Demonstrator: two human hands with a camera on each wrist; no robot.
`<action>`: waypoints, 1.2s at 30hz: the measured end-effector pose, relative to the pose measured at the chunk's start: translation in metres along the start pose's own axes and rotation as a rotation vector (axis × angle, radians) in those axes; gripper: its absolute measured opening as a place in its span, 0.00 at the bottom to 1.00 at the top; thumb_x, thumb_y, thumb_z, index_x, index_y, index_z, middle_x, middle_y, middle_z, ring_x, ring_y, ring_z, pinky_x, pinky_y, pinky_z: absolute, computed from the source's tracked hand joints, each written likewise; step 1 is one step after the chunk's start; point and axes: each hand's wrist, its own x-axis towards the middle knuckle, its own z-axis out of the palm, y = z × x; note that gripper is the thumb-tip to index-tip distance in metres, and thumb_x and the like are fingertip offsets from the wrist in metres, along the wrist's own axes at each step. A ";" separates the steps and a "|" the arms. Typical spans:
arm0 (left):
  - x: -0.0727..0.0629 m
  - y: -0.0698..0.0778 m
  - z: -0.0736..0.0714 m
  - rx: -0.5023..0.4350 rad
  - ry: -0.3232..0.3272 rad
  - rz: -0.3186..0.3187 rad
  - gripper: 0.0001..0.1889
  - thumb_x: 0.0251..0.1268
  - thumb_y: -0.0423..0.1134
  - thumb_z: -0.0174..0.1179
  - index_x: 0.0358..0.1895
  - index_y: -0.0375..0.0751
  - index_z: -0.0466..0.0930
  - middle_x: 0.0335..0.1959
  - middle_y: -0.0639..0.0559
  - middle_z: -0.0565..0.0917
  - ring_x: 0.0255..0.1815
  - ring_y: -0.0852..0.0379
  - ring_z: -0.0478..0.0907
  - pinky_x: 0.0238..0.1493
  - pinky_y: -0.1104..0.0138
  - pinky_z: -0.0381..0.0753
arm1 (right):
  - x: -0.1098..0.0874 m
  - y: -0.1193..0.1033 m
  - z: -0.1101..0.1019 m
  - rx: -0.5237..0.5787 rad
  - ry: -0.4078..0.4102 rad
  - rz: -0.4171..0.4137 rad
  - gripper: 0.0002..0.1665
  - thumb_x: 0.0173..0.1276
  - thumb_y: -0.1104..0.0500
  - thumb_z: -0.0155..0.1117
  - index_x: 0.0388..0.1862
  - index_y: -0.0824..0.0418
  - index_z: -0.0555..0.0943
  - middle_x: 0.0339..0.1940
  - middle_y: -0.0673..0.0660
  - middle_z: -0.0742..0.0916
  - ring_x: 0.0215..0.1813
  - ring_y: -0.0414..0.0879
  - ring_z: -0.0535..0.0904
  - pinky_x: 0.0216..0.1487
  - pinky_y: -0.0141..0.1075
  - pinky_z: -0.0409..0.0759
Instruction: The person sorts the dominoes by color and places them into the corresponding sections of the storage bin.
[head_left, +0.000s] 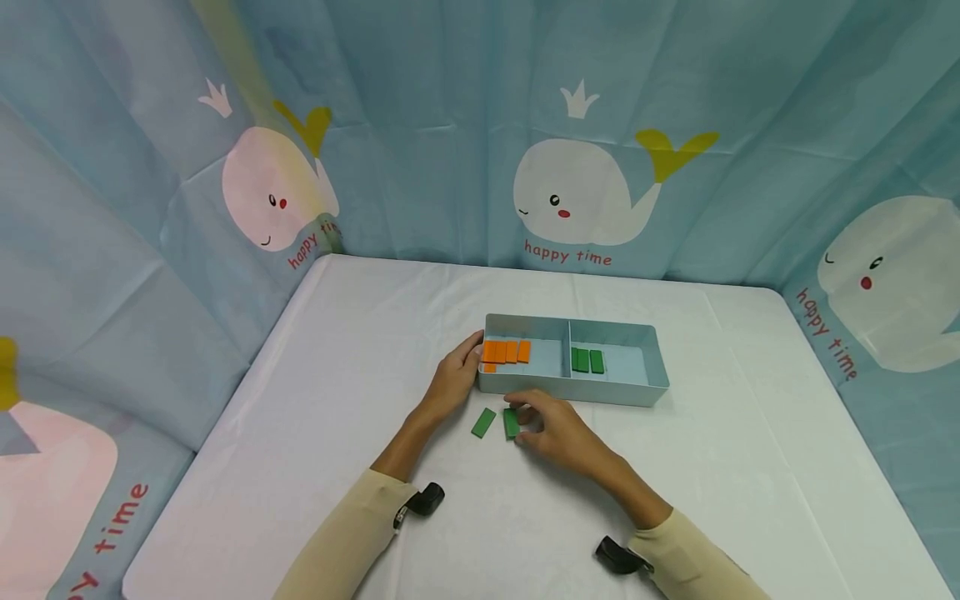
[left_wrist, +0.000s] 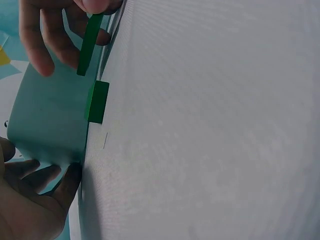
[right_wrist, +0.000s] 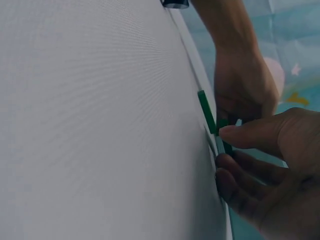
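Note:
My right hand (head_left: 558,429) pinches a green domino-like tile (left_wrist: 89,47) between thumb and fingers, just in front of a pale blue-green box (head_left: 570,389). A second green tile (head_left: 483,422) lies on the white table to its left. At the box's left end my left hand (head_left: 450,379) rests against the outside of the end wall, with its fingertips (left_wrist: 75,172) touching that wall low down. A divider splits the box in two. Orange tiles (head_left: 511,352) lie in a row in the left compartment, and green tiles (head_left: 596,361) lie in the right one.
A white cloth (head_left: 750,467) covers the table, whose far edge meets a blue curtain (head_left: 450,167) printed with whales. Curtain also hangs along the left and right sides. Black wrist devices (head_left: 617,556) sit on both cuffs.

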 end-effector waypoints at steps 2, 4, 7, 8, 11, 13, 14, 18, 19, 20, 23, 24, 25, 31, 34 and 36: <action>0.000 0.000 0.000 0.001 -0.003 -0.004 0.29 0.90 0.49 0.42 0.84 0.41 0.60 0.83 0.47 0.67 0.85 0.47 0.60 0.85 0.49 0.58 | -0.003 0.002 -0.003 0.017 0.006 0.006 0.35 0.62 0.72 0.78 0.69 0.62 0.81 0.61 0.54 0.87 0.54 0.48 0.87 0.53 0.41 0.88; 0.001 0.000 0.000 0.001 -0.006 -0.003 0.29 0.90 0.49 0.42 0.84 0.40 0.59 0.83 0.47 0.66 0.85 0.48 0.60 0.85 0.50 0.58 | -0.005 0.003 -0.006 0.029 0.014 0.010 0.35 0.62 0.73 0.78 0.69 0.62 0.81 0.61 0.54 0.87 0.54 0.48 0.87 0.52 0.41 0.89; 0.002 0.000 0.001 0.001 -0.009 0.000 0.30 0.90 0.49 0.41 0.85 0.39 0.59 0.84 0.47 0.65 0.85 0.48 0.59 0.85 0.50 0.58 | -0.010 0.002 -0.011 0.048 0.025 0.012 0.35 0.62 0.73 0.78 0.69 0.62 0.80 0.60 0.55 0.87 0.54 0.49 0.87 0.52 0.42 0.89; 0.002 -0.001 0.001 0.002 -0.009 0.000 0.30 0.90 0.49 0.41 0.85 0.39 0.59 0.84 0.47 0.65 0.85 0.48 0.59 0.85 0.50 0.58 | -0.011 0.001 -0.014 0.054 0.029 0.010 0.35 0.63 0.73 0.77 0.69 0.63 0.80 0.61 0.56 0.87 0.53 0.49 0.88 0.51 0.43 0.89; 0.002 -0.001 0.001 0.003 -0.006 -0.001 0.30 0.90 0.49 0.41 0.84 0.39 0.59 0.84 0.47 0.65 0.85 0.48 0.59 0.85 0.51 0.58 | -0.015 -0.003 -0.021 0.062 0.039 0.008 0.35 0.64 0.72 0.77 0.70 0.63 0.80 0.63 0.58 0.87 0.54 0.50 0.88 0.50 0.44 0.89; 0.002 -0.001 0.001 0.002 -0.005 -0.001 0.30 0.90 0.49 0.41 0.84 0.39 0.59 0.84 0.47 0.65 0.85 0.48 0.59 0.85 0.51 0.58 | -0.018 -0.005 -0.027 0.054 0.051 0.010 0.34 0.65 0.72 0.76 0.70 0.62 0.80 0.64 0.59 0.86 0.54 0.49 0.88 0.50 0.43 0.89; 0.002 -0.001 0.001 0.001 -0.006 0.000 0.29 0.90 0.48 0.41 0.84 0.39 0.59 0.84 0.47 0.65 0.85 0.48 0.58 0.85 0.50 0.57 | -0.019 -0.007 -0.030 0.050 0.059 0.014 0.34 0.65 0.71 0.76 0.70 0.62 0.80 0.65 0.58 0.86 0.54 0.49 0.88 0.51 0.42 0.88; 0.002 -0.001 0.002 -0.004 -0.008 0.000 0.29 0.90 0.48 0.41 0.84 0.39 0.59 0.84 0.47 0.65 0.85 0.48 0.58 0.85 0.50 0.57 | -0.024 -0.011 -0.042 0.042 0.093 0.022 0.34 0.66 0.70 0.76 0.70 0.57 0.80 0.65 0.54 0.86 0.56 0.46 0.87 0.51 0.39 0.88; 0.002 -0.001 0.002 -0.005 -0.008 -0.001 0.29 0.90 0.48 0.41 0.84 0.39 0.59 0.84 0.47 0.65 0.85 0.48 0.58 0.85 0.50 0.57 | -0.025 -0.011 -0.044 0.036 0.103 0.021 0.34 0.66 0.70 0.76 0.71 0.56 0.80 0.65 0.53 0.86 0.56 0.45 0.87 0.50 0.39 0.88; 0.002 -0.001 0.002 -0.005 -0.008 -0.001 0.29 0.90 0.48 0.41 0.84 0.39 0.59 0.84 0.47 0.65 0.85 0.48 0.58 0.85 0.50 0.57 | -0.025 -0.011 -0.047 0.031 0.113 0.022 0.35 0.66 0.70 0.76 0.71 0.56 0.80 0.65 0.52 0.86 0.56 0.45 0.86 0.50 0.39 0.88; 0.002 -0.001 0.002 -0.006 -0.010 -0.003 0.30 0.90 0.49 0.41 0.84 0.39 0.59 0.84 0.47 0.65 0.86 0.48 0.58 0.85 0.50 0.57 | -0.028 -0.011 -0.055 0.017 0.144 0.027 0.35 0.65 0.70 0.77 0.71 0.55 0.80 0.65 0.52 0.87 0.55 0.46 0.87 0.50 0.38 0.88; 0.002 -0.001 0.002 -0.007 -0.011 -0.002 0.30 0.90 0.49 0.41 0.84 0.39 0.59 0.84 0.47 0.65 0.86 0.48 0.58 0.85 0.50 0.57 | -0.029 -0.010 -0.058 0.014 0.153 0.031 0.35 0.66 0.70 0.77 0.71 0.55 0.80 0.65 0.51 0.86 0.56 0.46 0.87 0.50 0.38 0.88; 0.002 -0.001 0.002 -0.008 -0.011 -0.002 0.30 0.90 0.48 0.41 0.85 0.38 0.58 0.84 0.48 0.65 0.86 0.48 0.58 0.86 0.50 0.57 | -0.029 -0.010 -0.061 0.014 0.160 0.035 0.35 0.66 0.70 0.77 0.71 0.55 0.79 0.65 0.51 0.86 0.56 0.47 0.86 0.50 0.38 0.88; 0.002 -0.002 0.002 -0.021 -0.011 0.005 0.29 0.90 0.47 0.41 0.85 0.38 0.58 0.84 0.48 0.64 0.86 0.48 0.57 0.85 0.49 0.57 | -0.032 -0.003 -0.076 0.034 0.197 0.032 0.36 0.67 0.71 0.75 0.72 0.53 0.79 0.67 0.55 0.85 0.56 0.52 0.87 0.50 0.37 0.89; 0.002 -0.001 0.002 -0.023 -0.012 0.004 0.29 0.90 0.47 0.41 0.85 0.38 0.58 0.84 0.48 0.64 0.86 0.48 0.57 0.85 0.49 0.57 | -0.034 0.000 -0.082 0.026 0.222 0.015 0.36 0.66 0.72 0.76 0.71 0.54 0.79 0.67 0.57 0.86 0.56 0.52 0.87 0.49 0.36 0.89; 0.002 0.000 0.002 -0.026 -0.014 0.006 0.29 0.90 0.47 0.41 0.85 0.38 0.58 0.84 0.47 0.64 0.86 0.48 0.57 0.85 0.49 0.57 | -0.034 0.003 -0.086 0.013 0.236 0.005 0.36 0.66 0.72 0.76 0.71 0.56 0.79 0.66 0.57 0.86 0.57 0.52 0.87 0.50 0.35 0.88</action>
